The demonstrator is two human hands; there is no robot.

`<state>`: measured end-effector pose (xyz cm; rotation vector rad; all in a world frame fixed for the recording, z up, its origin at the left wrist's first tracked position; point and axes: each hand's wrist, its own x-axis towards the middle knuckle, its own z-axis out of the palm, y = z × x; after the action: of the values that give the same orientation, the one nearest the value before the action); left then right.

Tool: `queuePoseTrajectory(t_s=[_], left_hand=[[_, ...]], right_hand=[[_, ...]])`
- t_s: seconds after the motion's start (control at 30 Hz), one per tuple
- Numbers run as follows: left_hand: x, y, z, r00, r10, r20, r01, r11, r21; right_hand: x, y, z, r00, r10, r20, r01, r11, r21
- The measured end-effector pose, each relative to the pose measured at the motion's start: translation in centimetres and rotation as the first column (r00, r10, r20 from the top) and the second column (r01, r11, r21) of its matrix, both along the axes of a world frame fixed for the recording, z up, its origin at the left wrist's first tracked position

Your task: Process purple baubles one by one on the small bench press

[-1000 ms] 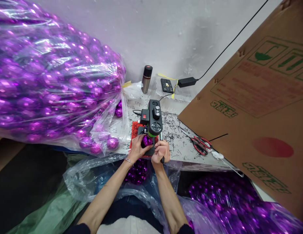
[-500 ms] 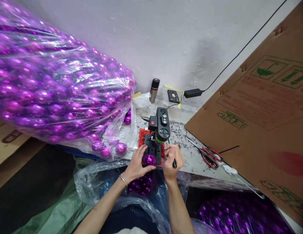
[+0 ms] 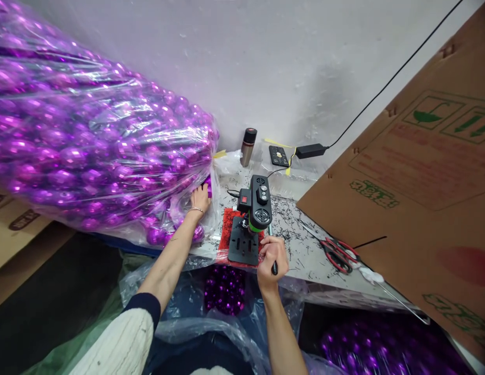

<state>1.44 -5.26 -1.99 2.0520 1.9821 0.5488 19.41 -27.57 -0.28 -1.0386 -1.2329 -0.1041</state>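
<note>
My left hand reaches into the open mouth of the clear plastic bag full of shiny purple balls. Its fingers are bent over one purple ball, which they partly hide. Closed in a fist, my right hand grips a thin pen-like tool; its black end sticks out below the fist. Just left of that hand stands a small black device with round vents and a red switch. The slotted black base plate below it is bare and rests on a red mat.
Red-handled scissors lie at right, before a large cardboard box. A flask and power adapter stand by the wall. Black scraps litter the tabletop. Below its edge, more purple balls lie in clear plastic.
My left hand has moved from the base plate up and left into the bag's mouth. The purple ball on the plate is gone from there. My right hand has shifted slightly, still gripping the tool.
</note>
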Motion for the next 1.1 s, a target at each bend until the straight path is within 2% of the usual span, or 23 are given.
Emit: queuePoseTrajectory(t_s=[0.17, 0.23, 0.27, 0.3, 0.33, 0.37, 0.43, 0.47, 0.5, 0.53, 0.6, 0.67, 0.77, 0.83, 0.9, 1.0, 1.1], left_hand=[[-1.3, -0.3, 0.6, 1.000, 0.006, 0.009, -0.006, 1.000, -0.005], [-2.2, -0.9, 1.0, 0.985, 0.015, 0.169, -0.012, 1.000, -0.020], [-2.5, -1.6, 1.2, 0.949, 0.023, 0.314, -0.014, 0.999, -0.029], [-2.8, -2.4, 1.3, 0.872, 0.034, 0.488, -0.015, 0.999, -0.044], [-2.8, -3.4, 1.3, 0.751, 0.048, 0.658, -0.008, 0.998, -0.064], [-2.7, -4.7, 1.3, 0.604, 0.063, 0.794, 0.009, 0.996, -0.086], [-1.9, -7.5, 0.9, 0.315, 0.085, 0.945, 0.085, 0.989, -0.117], [-1.3, -9.1, 0.6, 0.216, 0.088, 0.972, 0.137, 0.983, -0.119], [-0.5, -10.5, 0.2, 0.154, 0.085, 0.984, 0.192, 0.975, -0.114], [0.3, -11.9, -0.4, 0.127, 0.076, 0.989, 0.239, 0.965, -0.105], [1.9, -14.0, -1.8, 0.145, 0.051, 0.988, 0.305, 0.948, -0.094], [3.2, -15.4, -3.4, 0.203, 0.029, 0.979, 0.330, 0.939, -0.096], [4.4, -16.3, -5.8, 0.297, -0.021, 0.955, 0.303, 0.950, -0.073], [4.9, -16.5, -6.8, 0.380, -0.076, 0.922, 0.263, 0.964, -0.029], [5.0, -16.6, -7.2, 0.488, -0.132, 0.863, 0.237, 0.971, 0.015], [5.1, -16.7, -7.1, 0.638, -0.212, 0.741, 0.259, 0.964, 0.054], [5.0, -16.8, -6.9, 0.714, -0.259, 0.650, 0.289, 0.955, 0.063]], right_hand=[[0.1, 0.0, 0.3, 1.000, -0.009, 0.010, 0.009, 1.000, -0.005], [0.1, -0.1, 0.8, 1.000, 0.001, 0.006, -0.001, 1.000, -0.010], [0.1, -0.2, 1.2, 1.000, 0.005, -0.004, -0.005, 1.000, -0.019], [0.1, -0.2, 1.6, 1.000, 0.007, -0.020, -0.007, 0.999, -0.035], [0.1, -0.2, 2.0, 0.999, 0.004, -0.040, -0.006, 0.998, -0.055], [0.0, -0.2, 2.4, 0.998, -0.001, -0.060, -0.004, 0.997, -0.076], [0.0, -0.2, 3.3, 0.996, -0.008, -0.089, -0.002, 0.995, -0.104], [0.0, -0.1, 3.8, 0.995, -0.010, -0.096, -0.001, 0.994, -0.108], [0.0, -0.1, 4.1, 0.995, -0.011, -0.098, 0.001, 0.994, -0.109], [0.0, -0.1, 4.4, 0.995, -0.013, -0.095, 0.002, 0.994, -0.110], [0.1, -0.1, 4.8, 0.997, -0.016, -0.080, 0.006, 0.993, -0.119], [0.1, -0.1, 4.9, 0.998, -0.013, -0.060, 0.006, 0.992, -0.125], [0.2, -0.3, 4.6, 0.999, -0.012, -0.050, 0.005, 0.992, -0.127], [0.2, -0.3, 4.4, 0.999, -0.015, -0.048, 0.008, 0.992, -0.130], [0.2, -0.4, 4.1, 0.999, -0.016, -0.037, 0.011, 0.992, -0.128], [0.2, -0.5, 3.8, 0.999, -0.033, -0.014, 0.031, 0.990, -0.136], [0.3, -0.6, 3.6, 0.999, -0.048, 0.005, 0.048, 0.986, -0.158]])
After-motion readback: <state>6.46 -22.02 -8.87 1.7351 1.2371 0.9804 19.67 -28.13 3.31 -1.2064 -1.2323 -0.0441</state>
